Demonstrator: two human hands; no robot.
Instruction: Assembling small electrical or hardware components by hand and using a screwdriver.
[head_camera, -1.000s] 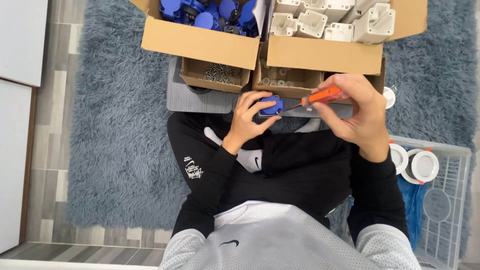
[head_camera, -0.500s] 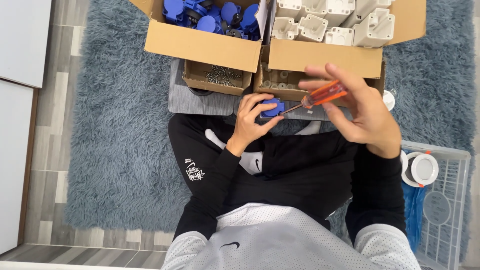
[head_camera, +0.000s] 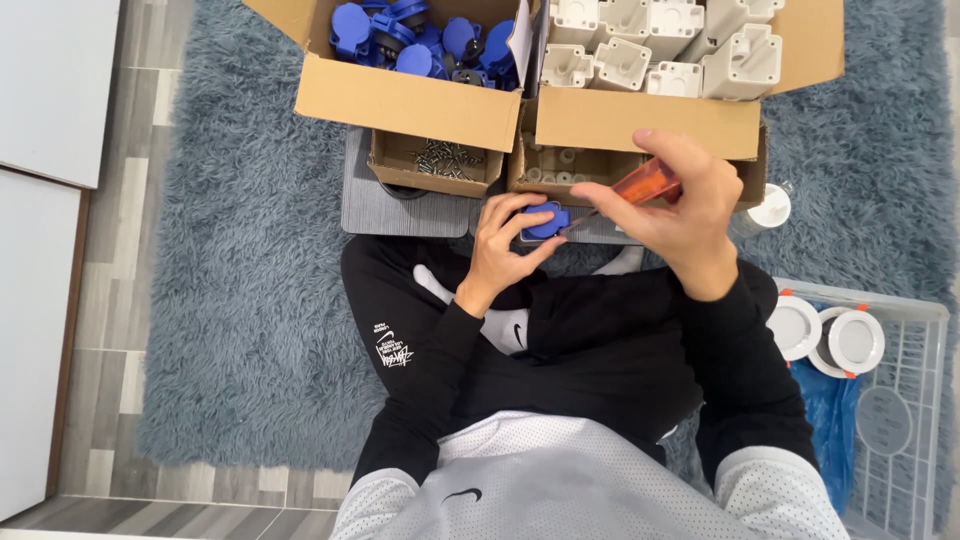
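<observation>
left hand (head_camera: 497, 243): fingers still gripping blue cap (head_camera: 545, 221), just near of small boxes | right hand (head_camera: 672, 207): closed on orange screwdriver (head_camera: 640, 187), tip at cap, handle now flatter than 0.5 s ago | far: box of blue caps (head_camera: 400, 92), box of white parts (head_camera: 650, 110)

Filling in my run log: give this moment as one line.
left hand: holds blue part | right hand: holds orange-handled screwdriver, tip at part | setting: above lap, cardboard boxes ahead

The right hand (head_camera: 672, 212) covers most of the orange-handled screwdriver (head_camera: 645, 185); its tip is too blurred to resolve. The top edge crops both large cardboard boxes (head_camera: 410, 100).
</observation>
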